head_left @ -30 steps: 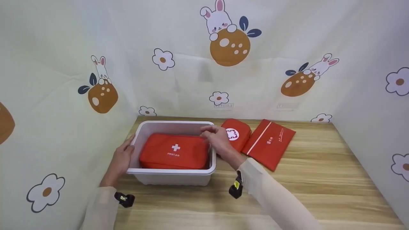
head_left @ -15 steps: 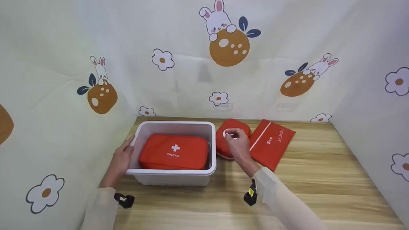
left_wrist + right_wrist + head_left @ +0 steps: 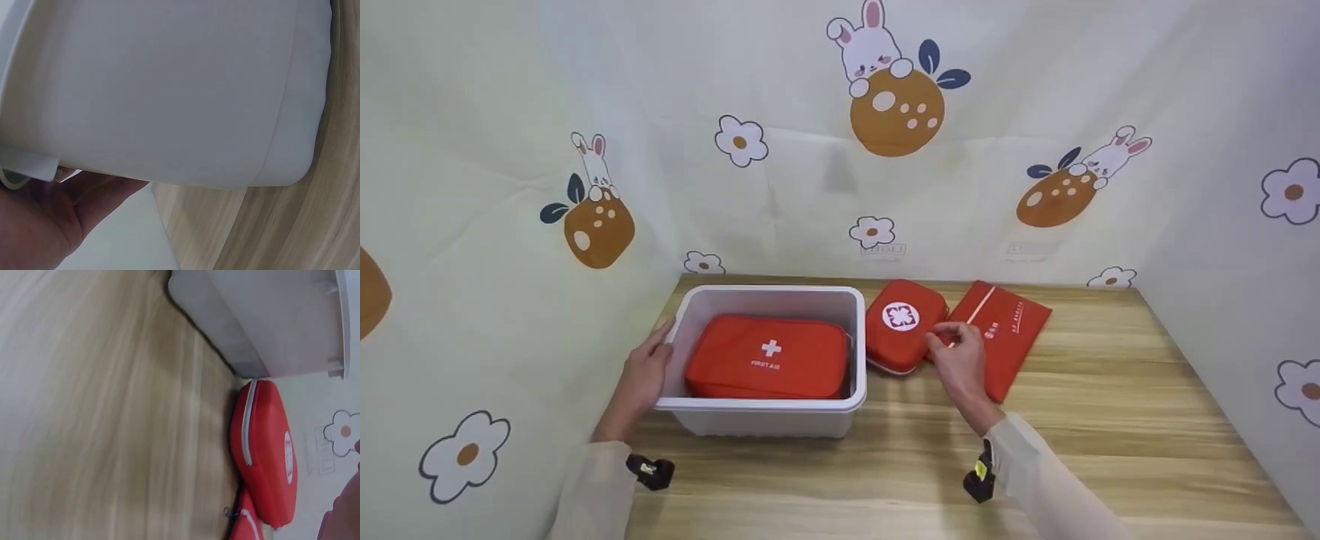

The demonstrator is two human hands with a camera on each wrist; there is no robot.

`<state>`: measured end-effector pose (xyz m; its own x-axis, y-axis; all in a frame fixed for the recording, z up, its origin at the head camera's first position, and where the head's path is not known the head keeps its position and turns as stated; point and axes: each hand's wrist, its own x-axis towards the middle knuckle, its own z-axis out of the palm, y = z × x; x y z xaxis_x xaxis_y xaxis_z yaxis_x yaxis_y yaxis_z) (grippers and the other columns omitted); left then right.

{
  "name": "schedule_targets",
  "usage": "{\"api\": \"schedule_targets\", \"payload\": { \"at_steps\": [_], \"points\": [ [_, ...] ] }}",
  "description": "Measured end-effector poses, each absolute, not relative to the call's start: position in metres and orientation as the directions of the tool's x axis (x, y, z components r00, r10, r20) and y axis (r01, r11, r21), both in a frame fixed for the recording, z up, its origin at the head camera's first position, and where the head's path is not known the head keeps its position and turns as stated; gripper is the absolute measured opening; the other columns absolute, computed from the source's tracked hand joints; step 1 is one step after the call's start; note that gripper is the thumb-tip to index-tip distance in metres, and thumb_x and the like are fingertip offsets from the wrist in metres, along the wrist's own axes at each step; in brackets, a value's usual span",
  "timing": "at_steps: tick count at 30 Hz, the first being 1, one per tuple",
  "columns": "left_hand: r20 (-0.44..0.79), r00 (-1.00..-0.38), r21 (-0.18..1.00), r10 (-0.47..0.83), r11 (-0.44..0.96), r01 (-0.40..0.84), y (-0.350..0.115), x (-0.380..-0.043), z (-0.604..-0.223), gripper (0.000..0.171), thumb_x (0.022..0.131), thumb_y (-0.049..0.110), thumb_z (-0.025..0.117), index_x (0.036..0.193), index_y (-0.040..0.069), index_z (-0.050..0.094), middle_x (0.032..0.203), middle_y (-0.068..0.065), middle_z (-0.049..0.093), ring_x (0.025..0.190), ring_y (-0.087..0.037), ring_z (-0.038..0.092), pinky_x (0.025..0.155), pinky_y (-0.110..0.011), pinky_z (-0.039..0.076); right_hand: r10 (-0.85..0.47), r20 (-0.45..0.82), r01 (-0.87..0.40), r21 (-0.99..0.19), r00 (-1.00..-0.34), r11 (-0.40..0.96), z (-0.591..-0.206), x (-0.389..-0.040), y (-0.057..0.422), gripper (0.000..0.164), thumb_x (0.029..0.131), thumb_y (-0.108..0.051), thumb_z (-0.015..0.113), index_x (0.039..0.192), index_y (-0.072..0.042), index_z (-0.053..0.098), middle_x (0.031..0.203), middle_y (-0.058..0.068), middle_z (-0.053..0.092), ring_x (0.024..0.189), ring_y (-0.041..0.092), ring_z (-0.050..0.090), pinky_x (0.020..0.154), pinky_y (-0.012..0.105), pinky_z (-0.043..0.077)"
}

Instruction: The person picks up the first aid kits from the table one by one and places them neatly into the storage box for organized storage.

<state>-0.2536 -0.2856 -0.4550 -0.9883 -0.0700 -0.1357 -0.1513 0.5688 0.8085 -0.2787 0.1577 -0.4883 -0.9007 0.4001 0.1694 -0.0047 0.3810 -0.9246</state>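
Note:
A white plastic bin [image 3: 757, 422] stands at the left, with a red first aid pouch [image 3: 769, 375] lying inside it, its white cross facing up. My left hand [image 3: 643, 375] grips the bin's left rim; the left wrist view shows that hand [image 3: 42, 225] at the rim beside the bin's outer wall. To the right of the bin lies a smaller red zipped case [image 3: 896, 349] with a white round emblem. My right hand [image 3: 964, 364], fingers loosely curled and holding nothing, hovers between this case and a flat red folder [image 3: 1012, 330], partly covering the folder.
The wood-grain table [image 3: 1125, 420] stretches to the right and front. A patterned cloth [image 3: 780, 202] with rabbits and flowers encloses the back and both sides. The bin stands close to the left cloth wall.
My right hand has moved right, from the bin's right rim across the zipped case to the folder's near left side. The left hand, bin and red pouch have stayed in place.

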Motion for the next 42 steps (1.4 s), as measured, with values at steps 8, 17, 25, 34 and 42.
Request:
{"api": "schedule_targets", "payload": {
  "at_steps": [8, 17, 25, 34, 42],
  "points": [
    [-0.136, -0.988, 0.807, -0.072, 0.570, -0.153, -0.285, -0.254, -0.454, 0.053, 0.109, 0.024, 0.023, 0.161, 0.026, 0.016, 0.169, -0.015, 0.012, 0.157, -0.038, 0.008, 0.127, -0.058, 0.011, 0.415, 0.097, 0.113, -0.884, -0.905, 0.454, -0.508, -0.274, 0.189, 0.030, 0.088, -0.013, 0.071, 0.113, 0.002, 0.065, 0.119, 0.022, 0.057, 0.111, 0.034, 0.052, 0.095, 0.043, 0.042],
    [-0.112, -0.992, 0.813, -0.062, 0.568, -0.127, -0.285, -0.254, -0.453, 0.053, 0.108, 0.020, 0.026, 0.161, 0.021, 0.021, 0.168, -0.016, 0.015, 0.157, -0.037, 0.009, 0.128, -0.056, 0.010, 0.463, -0.037, 0.289, -0.823, -0.886, 0.488, -0.525, -0.265, 0.221, 0.051, 0.090, -0.022, 0.072, 0.129, 0.005, 0.054, 0.131, 0.026, 0.049, 0.121, 0.041, 0.047, 0.104, 0.054, 0.040],
    [-0.109, -0.992, 0.820, -0.064, 0.558, -0.126, -0.286, -0.253, -0.454, 0.053, 0.108, 0.020, 0.026, 0.161, 0.022, 0.020, 0.168, -0.017, 0.012, 0.157, -0.038, 0.008, 0.127, -0.056, 0.010, 0.540, -0.078, 0.395, -0.769, -0.838, 0.502, -0.538, -0.261, 0.232, 0.073, 0.083, -0.037, 0.078, 0.131, 0.006, 0.044, 0.126, 0.029, 0.042, 0.114, 0.043, 0.039, 0.101, 0.056, 0.034],
    [-0.119, -0.991, 0.822, -0.061, 0.554, -0.133, -0.286, -0.254, -0.455, 0.053, 0.109, 0.023, 0.025, 0.161, 0.024, 0.017, 0.169, -0.016, 0.010, 0.157, -0.038, 0.006, 0.126, -0.058, 0.010, 0.548, -0.125, 0.480, -0.662, -0.827, 0.575, -0.544, -0.257, 0.243, 0.086, 0.079, -0.049, 0.077, 0.128, 0.011, 0.040, 0.117, 0.030, 0.041, 0.106, 0.043, 0.038, 0.097, 0.056, 0.037],
    [-0.103, -0.993, 0.810, -0.065, 0.574, -0.121, -0.287, -0.253, -0.454, 0.053, 0.108, 0.020, 0.026, 0.161, 0.020, 0.021, 0.167, -0.018, 0.015, 0.157, -0.038, 0.010, 0.127, -0.056, 0.011, 0.536, -0.184, 0.523, -0.610, -0.824, 0.595, -0.544, -0.253, 0.250, 0.082, 0.079, -0.055, 0.075, 0.115, 0.014, 0.047, 0.108, 0.030, 0.045, 0.097, 0.042, 0.043, 0.084, 0.050, 0.040]
  ]
}}
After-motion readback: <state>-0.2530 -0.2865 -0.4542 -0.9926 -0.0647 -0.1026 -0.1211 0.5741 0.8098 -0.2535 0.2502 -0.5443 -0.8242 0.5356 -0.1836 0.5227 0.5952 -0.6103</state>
